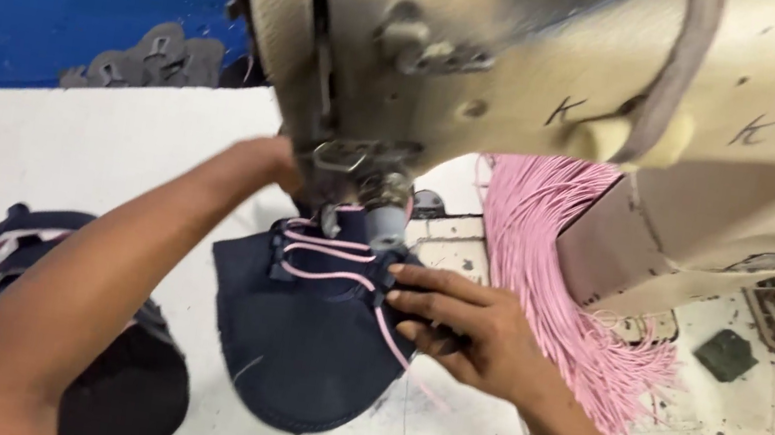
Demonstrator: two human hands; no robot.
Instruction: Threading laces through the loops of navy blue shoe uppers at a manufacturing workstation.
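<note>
1. A cream sewing machine (531,56) fills the top of the view, over a white bench (104,147).
2. A bundle of pink cords (584,326) lies right of the needle area.
3. A navy fabric piece (305,337) with pink cord lies on the bench under the presser foot (387,223).
4. The right hand (458,323) presses the piece's right edge, grip pinching the fabric.
5. The left hand (269,161) reaches behind the foot; its grip cannot be told.
</note>
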